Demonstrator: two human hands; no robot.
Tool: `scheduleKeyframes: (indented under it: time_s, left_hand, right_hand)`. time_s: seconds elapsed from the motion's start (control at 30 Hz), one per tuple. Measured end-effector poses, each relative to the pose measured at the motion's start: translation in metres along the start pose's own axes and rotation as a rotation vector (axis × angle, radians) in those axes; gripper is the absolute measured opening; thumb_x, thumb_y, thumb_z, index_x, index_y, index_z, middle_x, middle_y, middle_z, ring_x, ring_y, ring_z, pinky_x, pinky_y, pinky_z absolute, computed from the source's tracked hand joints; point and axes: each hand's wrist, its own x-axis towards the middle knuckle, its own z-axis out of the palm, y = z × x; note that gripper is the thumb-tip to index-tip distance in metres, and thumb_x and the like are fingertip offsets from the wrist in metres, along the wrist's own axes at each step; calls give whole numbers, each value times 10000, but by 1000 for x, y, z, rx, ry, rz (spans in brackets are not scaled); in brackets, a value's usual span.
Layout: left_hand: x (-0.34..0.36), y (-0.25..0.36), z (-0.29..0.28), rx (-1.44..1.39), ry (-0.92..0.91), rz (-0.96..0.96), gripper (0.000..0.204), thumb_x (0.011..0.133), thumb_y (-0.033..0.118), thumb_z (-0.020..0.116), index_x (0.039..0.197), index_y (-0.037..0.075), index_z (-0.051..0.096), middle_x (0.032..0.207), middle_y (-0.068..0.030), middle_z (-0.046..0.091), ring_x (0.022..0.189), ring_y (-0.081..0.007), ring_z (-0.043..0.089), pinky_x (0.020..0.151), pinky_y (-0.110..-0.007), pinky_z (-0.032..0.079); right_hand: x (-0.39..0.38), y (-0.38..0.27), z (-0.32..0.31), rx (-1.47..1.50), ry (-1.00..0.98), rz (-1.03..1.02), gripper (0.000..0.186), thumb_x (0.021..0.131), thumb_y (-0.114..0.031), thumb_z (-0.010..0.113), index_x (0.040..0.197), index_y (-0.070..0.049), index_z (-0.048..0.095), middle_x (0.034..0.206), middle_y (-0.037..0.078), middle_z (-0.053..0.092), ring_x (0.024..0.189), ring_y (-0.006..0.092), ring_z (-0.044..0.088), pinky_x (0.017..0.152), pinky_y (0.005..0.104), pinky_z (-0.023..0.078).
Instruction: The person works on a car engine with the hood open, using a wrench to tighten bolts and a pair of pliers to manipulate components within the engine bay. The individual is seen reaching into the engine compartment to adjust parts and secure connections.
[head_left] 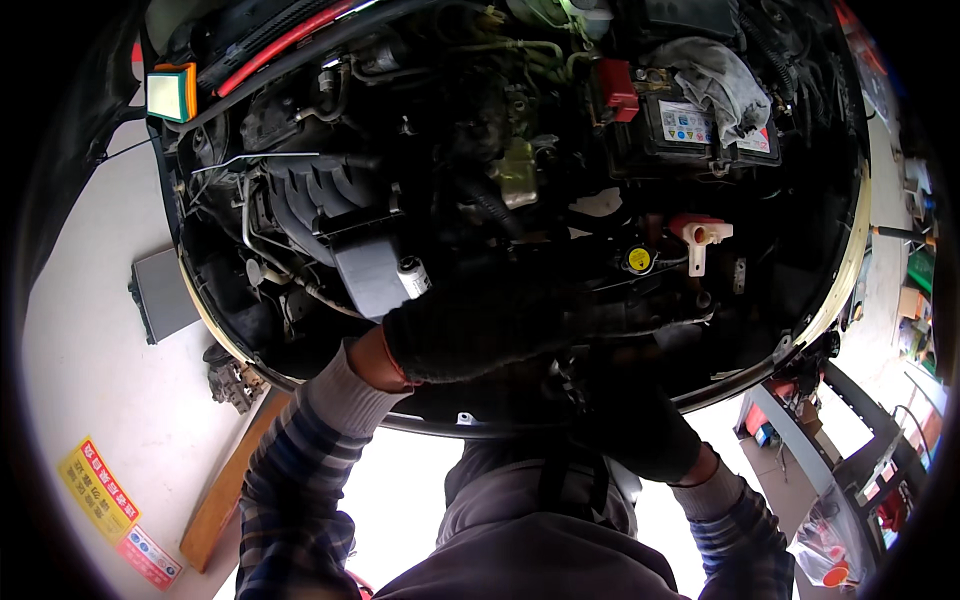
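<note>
Both my hands wear black gloves and are over the front of an open car engine bay. My left hand [465, 335] reaches across to the right, beside the grey engine cover [370, 275] and the front crossmember. Its fingers blend into the dark parts, so I cannot make out their pose. Lower and to the right, my right hand [640, 425] is at the front edge, close to a small metal latch [566, 380]. Its fingers are lost in shadow too, and whether it holds anything is hidden. A yellow-topped radiator cap [638, 260] lies beyond the hands.
A battery [690, 135] with a grey rag [712, 85] on it is at the far right. Nearer sits a pinkish reservoir neck [697, 238]. An air filter [172, 93] rests at the far left rim. A tool cart [800, 440] stands at the right.
</note>
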Motion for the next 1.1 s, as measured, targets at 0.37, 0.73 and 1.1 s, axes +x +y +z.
scheduleKeyframes:
  time_s: [0.37,0.73,1.1]
  left_hand:
    - [55,-36,36,-471,153,29,480,1072,118,542,1525,31,407,1458,-119,549,1292,-217,585,1063,-318,505]
    - [109,-133,98,-1078,655,-619,413,1072,398,534,1320,74,599,1248,-34,640,1124,-133,599,987,-361,496]
    - [201,-252,153,294,1008,-608,307,1017,235,543,1250,95,686,1207,-117,726,1092,-252,699,903,-395,554]
  right_hand:
    - [52,27,-71,-302,143,-196,415,1008,-27,579,1422,-55,568,1345,137,658,1213,225,655,952,340,569]
    - [198,41,-131,-29,59,246,239,1040,-204,532,1108,-32,682,973,101,690,907,221,692,744,336,547]
    - [288,121,-174,-1011,212,98,216,1010,-206,552,1112,-54,667,934,142,698,878,279,702,749,377,559]
